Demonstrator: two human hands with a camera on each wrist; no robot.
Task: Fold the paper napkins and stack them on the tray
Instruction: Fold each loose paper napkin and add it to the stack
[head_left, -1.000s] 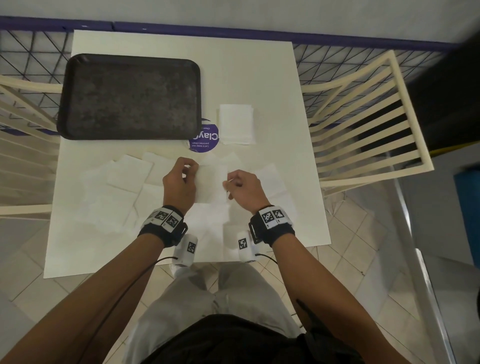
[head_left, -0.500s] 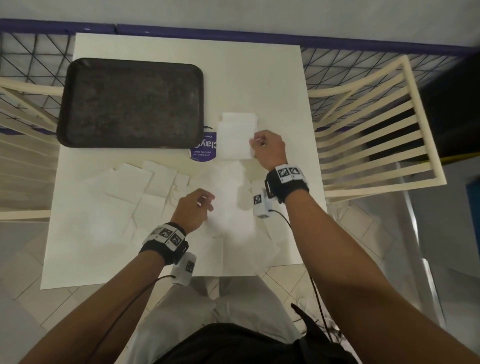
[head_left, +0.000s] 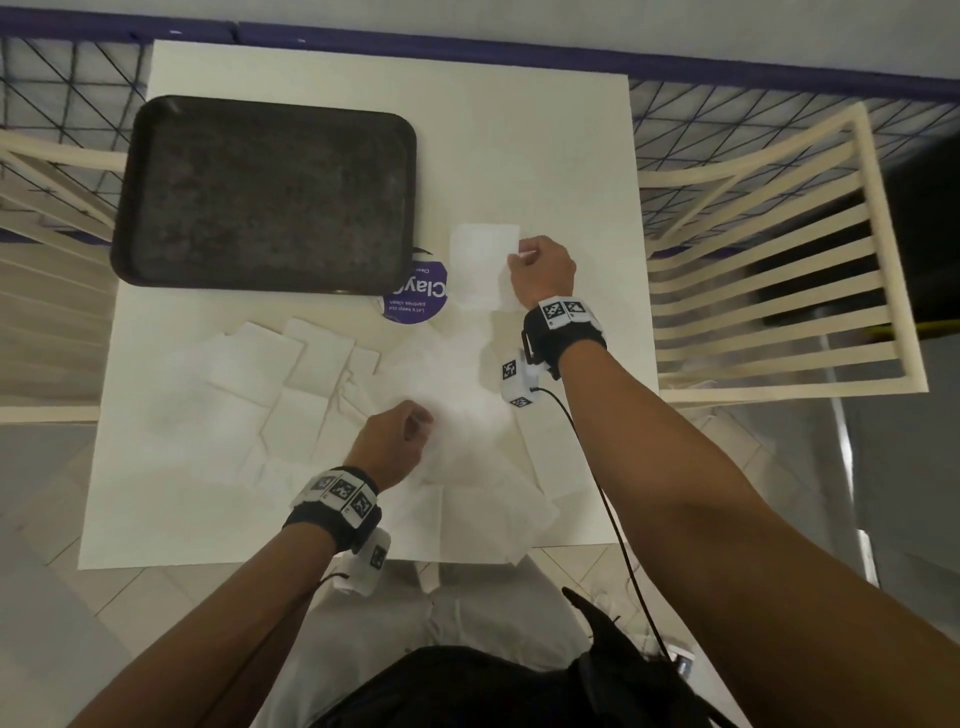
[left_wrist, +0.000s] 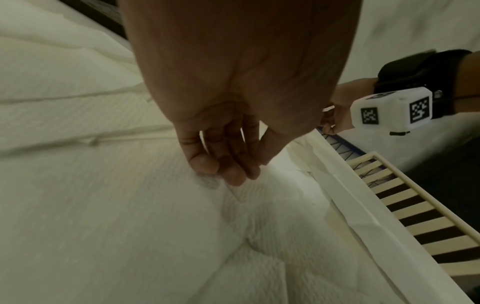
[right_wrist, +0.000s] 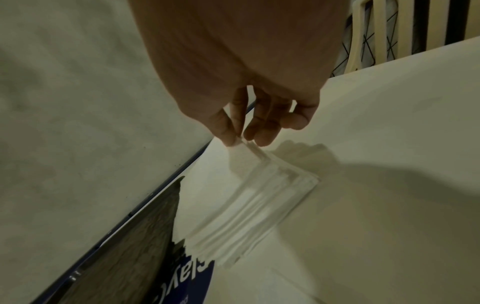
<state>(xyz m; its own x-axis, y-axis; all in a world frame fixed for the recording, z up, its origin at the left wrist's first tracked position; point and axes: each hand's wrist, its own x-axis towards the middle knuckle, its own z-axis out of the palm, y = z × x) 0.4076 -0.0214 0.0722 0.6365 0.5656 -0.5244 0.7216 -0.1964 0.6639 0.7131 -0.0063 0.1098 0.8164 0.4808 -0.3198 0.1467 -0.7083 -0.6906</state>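
Observation:
A dark empty tray (head_left: 270, 192) lies at the table's far left. To its right sits a stack of folded white napkins (head_left: 480, 270), seen close in the right wrist view (right_wrist: 259, 205). My right hand (head_left: 519, 254) is at the stack's right edge. Its thumb and forefinger pinch the corner of the top folded napkin (right_wrist: 246, 152), which lies on the stack. My left hand (head_left: 421, 421) is nearer me, and its fingertips (left_wrist: 228, 174) pinch a raised ridge of an unfolded napkin (head_left: 457, 384).
Several loose unfolded napkins (head_left: 249, 374) cover the table's near half, some overhanging the near edge. A round purple sticker (head_left: 415, 301) lies between tray and stack. Slatted cream chairs stand at the right (head_left: 779, 270) and left (head_left: 47, 171). A mesh railing runs behind the table.
My right hand carried the folded napkin from the table's middle to the stack beside the tray. My left hand let go of it and dropped back onto another unfolded napkin.

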